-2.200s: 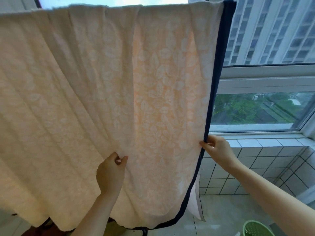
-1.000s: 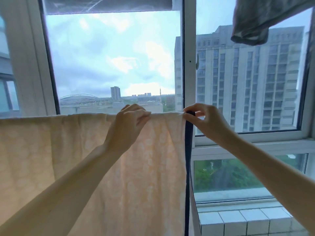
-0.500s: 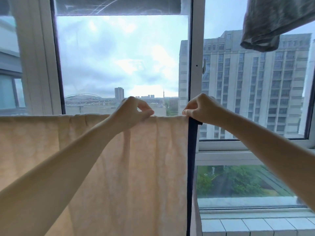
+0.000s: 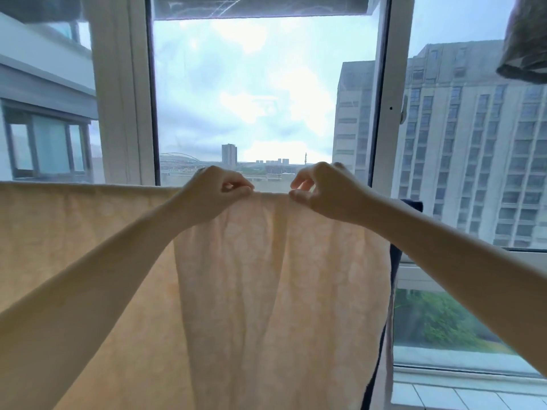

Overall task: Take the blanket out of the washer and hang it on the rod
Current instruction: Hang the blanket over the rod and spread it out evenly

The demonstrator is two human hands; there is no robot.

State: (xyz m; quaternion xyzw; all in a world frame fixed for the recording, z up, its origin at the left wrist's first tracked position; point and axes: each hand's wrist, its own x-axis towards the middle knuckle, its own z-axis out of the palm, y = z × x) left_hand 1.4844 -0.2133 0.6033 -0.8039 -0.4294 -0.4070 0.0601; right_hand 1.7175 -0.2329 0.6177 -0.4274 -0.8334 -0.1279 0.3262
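Between the two sets of fingers, at the top fold: blanket [image 4: 266,291] draped over what must be the rod, itself hidden under the cloth. Pinched at that fold by the left hand [image 4: 213,193], fingers [image 4: 239,189] curled together with thumb against fingertips on the fabric. Pinched likewise by the right hand [image 4: 322,190], fingers [image 4: 297,196] bent and thumb pressed to the cloth, just across a short gap from the left. Hangs straight down below the fingers in a wide sheet, running far out to the left of the left fingers and a lesser way to the right of the right ones, ending there in a dark navy border [image 4: 395,261]. Pale peach, thin enough to glow with daylight from the window [image 4: 251,84] beyond the fingers, faintly patterned with leaf shapes, gathered into soft vertical folds directly beneath the fingers. Judged soft and limp, with no stiffness of its own. Probably light for its spread, heavier if damp from the washer; dampness not possible to tell. Likely to slide along or off the rod if weighted unevenly, so best taken at the top fold, pinching small bits and drawing them apart sideways to flatten the gathers. For larger shifts, better gripped at the bound border right of the right fingers, the firmest-looking part. Not fragile; no special care needed beyond avoiding a hard downward tug.
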